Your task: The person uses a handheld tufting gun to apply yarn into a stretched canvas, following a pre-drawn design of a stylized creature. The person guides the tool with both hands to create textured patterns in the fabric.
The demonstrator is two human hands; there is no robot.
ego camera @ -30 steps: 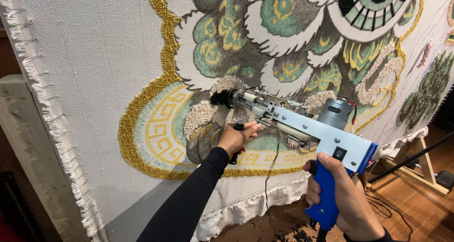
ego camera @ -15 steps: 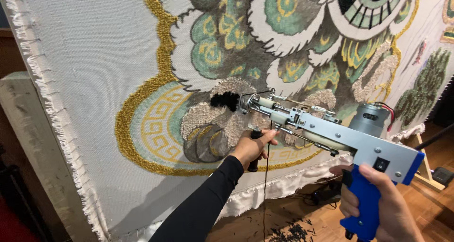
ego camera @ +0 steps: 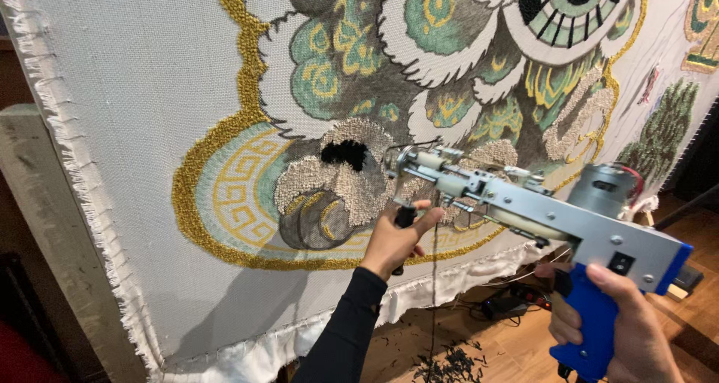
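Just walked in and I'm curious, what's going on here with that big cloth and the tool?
A person is working a tufting gun against a stretched cloth that carries a partly tufted gold, green and grey pattern. The right hand grips the blue handle; the left hand holds the black front grip. The gun's tip sits by a black tufted patch. Yarn scraps lie on the wooden floor.

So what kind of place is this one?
Probably a rug-tufting workshop: a large stretched backing cloth with a half-tufted pattern, a tufting gun in both hands, and yarn clippings on the wooden floor.
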